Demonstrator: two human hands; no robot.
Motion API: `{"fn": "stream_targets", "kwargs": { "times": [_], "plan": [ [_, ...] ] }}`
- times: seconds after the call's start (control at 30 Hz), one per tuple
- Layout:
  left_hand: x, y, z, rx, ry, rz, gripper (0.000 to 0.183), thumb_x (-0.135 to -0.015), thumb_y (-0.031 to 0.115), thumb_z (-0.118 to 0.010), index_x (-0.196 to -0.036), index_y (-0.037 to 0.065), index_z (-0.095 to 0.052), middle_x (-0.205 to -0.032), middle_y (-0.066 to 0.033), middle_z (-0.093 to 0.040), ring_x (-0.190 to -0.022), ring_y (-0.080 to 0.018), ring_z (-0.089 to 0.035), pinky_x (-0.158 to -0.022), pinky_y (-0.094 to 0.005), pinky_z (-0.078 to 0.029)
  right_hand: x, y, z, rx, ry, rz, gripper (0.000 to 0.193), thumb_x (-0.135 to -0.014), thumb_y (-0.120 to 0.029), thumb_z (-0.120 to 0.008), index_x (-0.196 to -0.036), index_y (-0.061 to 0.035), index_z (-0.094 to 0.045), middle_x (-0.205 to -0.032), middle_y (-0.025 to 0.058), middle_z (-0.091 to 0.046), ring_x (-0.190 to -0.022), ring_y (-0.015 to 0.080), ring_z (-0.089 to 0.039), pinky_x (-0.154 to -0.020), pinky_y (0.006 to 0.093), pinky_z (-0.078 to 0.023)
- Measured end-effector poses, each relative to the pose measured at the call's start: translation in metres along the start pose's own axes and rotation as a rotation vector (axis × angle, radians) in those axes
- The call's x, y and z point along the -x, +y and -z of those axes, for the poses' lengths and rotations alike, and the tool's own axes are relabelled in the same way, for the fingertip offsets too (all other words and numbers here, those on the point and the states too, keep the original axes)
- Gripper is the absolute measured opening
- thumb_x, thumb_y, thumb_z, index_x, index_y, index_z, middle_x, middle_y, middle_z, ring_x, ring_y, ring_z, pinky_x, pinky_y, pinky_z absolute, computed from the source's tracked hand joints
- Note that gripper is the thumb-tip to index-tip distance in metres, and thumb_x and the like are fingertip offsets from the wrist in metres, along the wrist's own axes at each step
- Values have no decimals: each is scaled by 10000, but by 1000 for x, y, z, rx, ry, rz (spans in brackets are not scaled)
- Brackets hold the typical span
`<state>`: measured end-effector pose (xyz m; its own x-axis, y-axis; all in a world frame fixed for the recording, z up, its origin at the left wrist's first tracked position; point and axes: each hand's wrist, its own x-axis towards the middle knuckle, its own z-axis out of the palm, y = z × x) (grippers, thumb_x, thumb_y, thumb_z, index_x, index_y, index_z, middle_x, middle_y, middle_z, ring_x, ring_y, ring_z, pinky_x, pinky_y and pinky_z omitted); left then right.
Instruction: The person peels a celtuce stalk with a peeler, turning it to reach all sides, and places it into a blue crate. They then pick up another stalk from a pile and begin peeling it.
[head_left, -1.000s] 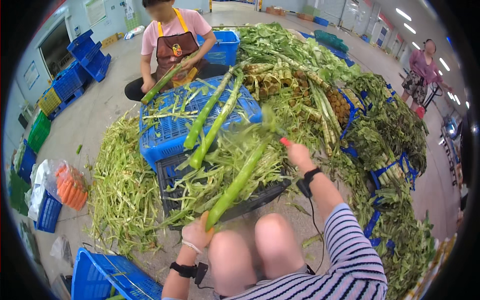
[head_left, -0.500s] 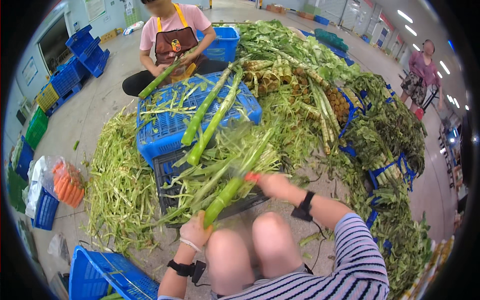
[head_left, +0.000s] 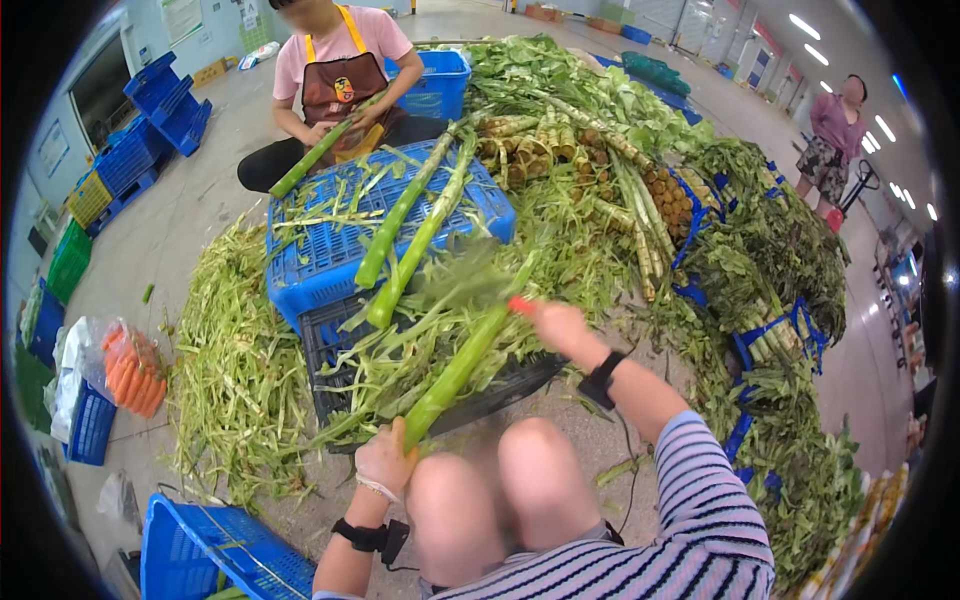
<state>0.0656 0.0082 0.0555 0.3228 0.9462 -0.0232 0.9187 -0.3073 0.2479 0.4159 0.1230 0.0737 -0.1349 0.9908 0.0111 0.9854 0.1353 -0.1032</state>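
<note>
Currently the left hand (head_left: 385, 458) grips the base of a long green stalk (head_left: 462, 365) slanting over the dark crate (head_left: 330, 345), while the right hand (head_left: 560, 328) is clenched on a red-handled peeler (head_left: 521, 305) partway up that stalk. A slipping stroke toward the crate's near edge could nick the holding fingers.

We cannot make out the tool in our right hand (head_left: 563, 330): only a red tip (head_left: 521, 305) shows, and motion blurs the leaves (head_left: 470, 280) beside it. Our left hand (head_left: 385, 458) hides the stalk's (head_left: 462, 367) base. The blue crate (head_left: 215, 550) below is cut off.
</note>
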Motion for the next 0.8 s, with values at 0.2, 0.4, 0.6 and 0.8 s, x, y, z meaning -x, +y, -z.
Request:
{"fn": "stream_targets", "kwargs": {
  "times": [0.2,0.4,0.6,0.8],
  "plan": [
    [1,-8,-9,-12,11,2,470,-720,331,-648,-1062,78,-450,-808,-130,-576,-669,-284,-614,-509,-392,-473,23,-34,2,-166,110,152,190,-838,-161,-472,-974,-58,-556,-722,173,-617,-650,341,-614,-551,436,-499],
    [-4,6,-6,-28,-4,-24,516,-722,316,-653,-1127,74,-444,-826,-121,-571,-677,-285,-609,-523,-398,-475,26,-22,-15,-129,155,137,251,-852,-210,-462,-1066,-139,-573,-720,137,-628,-583,316,-607,-498,421,-484],
    [-1,1,-10,-131,69,-25,440,-710,307,-679,-1021,89,-456,-786,-100,-564,-614,-256,-605,-489,-356,-479,54,-57,-43,-236,29,359,213,-872,-208,-459,-1009,-107,-587,-734,145,-627,-621,316,-611,-514,397,-489],
    [-5,7,-6,-189,70,-48,477,-715,287,-666,-1077,74,-443,-806,-115,-562,-642,-255,-606,-497,-370,-478,16,0,-39,-105,132,52,237,-861,-262,-480,-875,-51,-588,-667,172,-612,-592,334,-611,-502,440,-486]
  ]
}}
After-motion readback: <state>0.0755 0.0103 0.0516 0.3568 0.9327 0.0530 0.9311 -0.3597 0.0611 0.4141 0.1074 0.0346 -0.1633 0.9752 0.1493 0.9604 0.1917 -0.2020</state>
